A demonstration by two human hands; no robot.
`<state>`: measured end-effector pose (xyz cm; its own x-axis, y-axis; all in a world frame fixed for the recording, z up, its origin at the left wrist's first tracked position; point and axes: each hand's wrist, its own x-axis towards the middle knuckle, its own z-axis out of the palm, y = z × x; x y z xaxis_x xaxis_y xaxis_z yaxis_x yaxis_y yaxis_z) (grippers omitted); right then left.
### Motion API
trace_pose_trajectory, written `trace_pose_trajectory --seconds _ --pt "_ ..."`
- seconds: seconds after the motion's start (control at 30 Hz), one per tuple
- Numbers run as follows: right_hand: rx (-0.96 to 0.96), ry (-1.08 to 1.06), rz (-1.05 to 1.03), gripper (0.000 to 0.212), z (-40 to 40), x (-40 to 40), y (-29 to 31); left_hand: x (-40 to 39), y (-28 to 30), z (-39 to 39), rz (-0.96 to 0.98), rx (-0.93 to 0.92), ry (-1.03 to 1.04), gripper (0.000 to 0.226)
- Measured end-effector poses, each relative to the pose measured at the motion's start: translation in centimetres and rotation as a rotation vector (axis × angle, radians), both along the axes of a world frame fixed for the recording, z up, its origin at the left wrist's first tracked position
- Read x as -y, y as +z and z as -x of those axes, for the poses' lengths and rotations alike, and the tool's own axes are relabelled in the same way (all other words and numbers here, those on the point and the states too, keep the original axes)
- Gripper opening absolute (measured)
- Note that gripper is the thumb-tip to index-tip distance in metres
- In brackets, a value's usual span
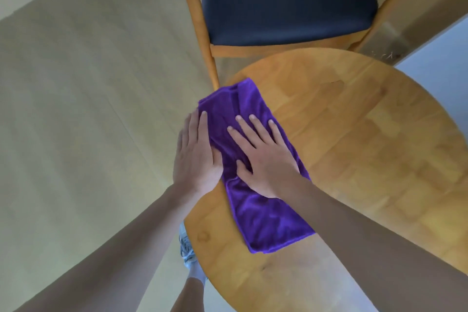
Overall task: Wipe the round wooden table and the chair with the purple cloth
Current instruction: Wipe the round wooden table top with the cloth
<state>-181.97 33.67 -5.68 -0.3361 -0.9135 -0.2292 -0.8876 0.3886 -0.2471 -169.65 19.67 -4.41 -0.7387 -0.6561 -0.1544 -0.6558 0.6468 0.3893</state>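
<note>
Currently on the table step: both hands, left [196, 157] and right [263, 159], flat with fingers straight on cloth [255, 167] at tabletop [367, 147] edge. I'd sweep across next; chair [286, 0] undone.

Your left hand [196, 157] and right hand [263, 157] are bare, both forearms uncovered with no sleeve reaching into view, and below them you wear a pale, light blue-grey laced sneaker [187, 252] with a white sock [197, 272] above it.
</note>
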Motion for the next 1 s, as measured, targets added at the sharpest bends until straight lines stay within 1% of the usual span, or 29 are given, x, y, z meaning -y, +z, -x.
trace_pose_trajectory --seconds 0.03,0.07,0.1,0.13,0.2,0.23,0.27,0.3,0.33,0.4,0.47,0.5,0.53,0.57,0.6,0.7,0.73,0.77,0.8,0.83,0.87,0.97,1.0 --pt "-0.024 0.017 0.004 0.074 1.6 -0.6 0.0 -0.2 -0.1 0.4 0.008 0.012 -0.045 0.076" --pt "-0.049 -0.025 -0.001 0.075 3.2 -1.0 0.0 -0.5 -0.3 0.7 0.015 0.027 -0.078 0.077" --pt "-0.064 -0.130 -0.015 0.076 4.9 -1.1 0.0 -0.9 -0.4 1.0 0.021 0.041 -0.101 0.078" --pt "-0.063 -0.283 -0.030 0.077 6.3 -0.7 0.1 -1.4 -0.6 1.3 0.029 0.057 -0.106 0.078" --pt "0.001 -0.630 -0.014 0.080 7.8 1.3 0.5 -2.1 -1.0 1.7 0.064 0.089 -0.077 0.077" --pt "0.033 -0.754 0.000 0.081 7.7 2.7 0.6 -2.3 -1.2 1.9 0.091 0.106 -0.064 0.076" --pt "0.045 -0.805 0.003 0.082 7.1 4.0 0.8 -2.4 -1.5 2.0 0.117 0.121 -0.057 0.076" --pt "0.033 -0.777 0.003 0.082 6.2 4.9 0.9 -2.5 -1.7 1.9 0.136 0.137 -0.053 0.075" --pt "0.015 -0.676 0.006 0.082 5.3 5.4 0.9 -2.5 -1.9 1.9 0.145 0.152 -0.055 0.076" --pt "0.013 -0.350 0.017 0.080 4.0 4.9 0.8 -2.4 -2.1 1.7 0.157 0.171 -0.065 0.077" --pt "0.030 -0.066 0.037 0.080 5.1 3.5 0.7 -2.5 -2.3 1.8 0.172 0.169 -0.066 0.077" --pt "0.024 0.010 0.035 0.080 6.5 3.0 0.7 -2.6 -2.3 1.8 0.173 0.165 -0.062 0.077" --pt "-0.001 0.023 0.023 0.081 7.9 2.5 0.7 -2.6 -2.3 1.9 0.169 0.162 -0.056 0.077" --pt "-0.036 -0.038 0.011 0.081 9.4 2.1 0.7 -2.6 -2.3 1.9 0.168 0.159 -0.052 0.077" --pt "-0.057 -0.174 0.006 0.081 11.0 1.6 0.6 -2.6 -2.3 2.0 0.170 0.161 -0.052 0.078" --pt "-0.014 -0.744 0.040 0.081 14.9 0.4 0.7 -2.6 -2.2 2.3 0.182 0.190 -0.071 0.078" --pt "0.013 -0.864 0.043 0.082 15.3 0.8 0.7 -2.6 -2.1 2.5 0.184 0.202 -0.078 0.078" --pt "0.026 -0.928 0.029 0.082 15.1 1.6 0.7 -2.5 -2.1 2.6 0.180 0.219 -0.092 0.078" --pt "0.020 -0.930 0.006 0.083 14.4 2.4 0.8 -2.5 -2.0 2.6 0.176 0.238 -0.111 0.078" --pt "-0.003 -0.864 -0.008 0.084 13.3 3.3 0.8 -2.4 -1.9 2.6 0.172 0.255 -0.127 0.078" --pt "-0.028 -0.732 -0.004 0.085 11.8 3.9 0.8 -2.3 -1.8 2.6 0.164 0.268 -0.133 0.078" --pt "-0.029 -0.164 0.041 0.085 7.9 3.2 0.5 -2.1 -1.4 2.6 0.134 0.286 -0.135 0.078" --pt "-0.011 -0.027 0.041 0.084 7.8 2.3 0.4 -2.0 -1.4 2.6 0.134 0.287 -0.138 0.078"
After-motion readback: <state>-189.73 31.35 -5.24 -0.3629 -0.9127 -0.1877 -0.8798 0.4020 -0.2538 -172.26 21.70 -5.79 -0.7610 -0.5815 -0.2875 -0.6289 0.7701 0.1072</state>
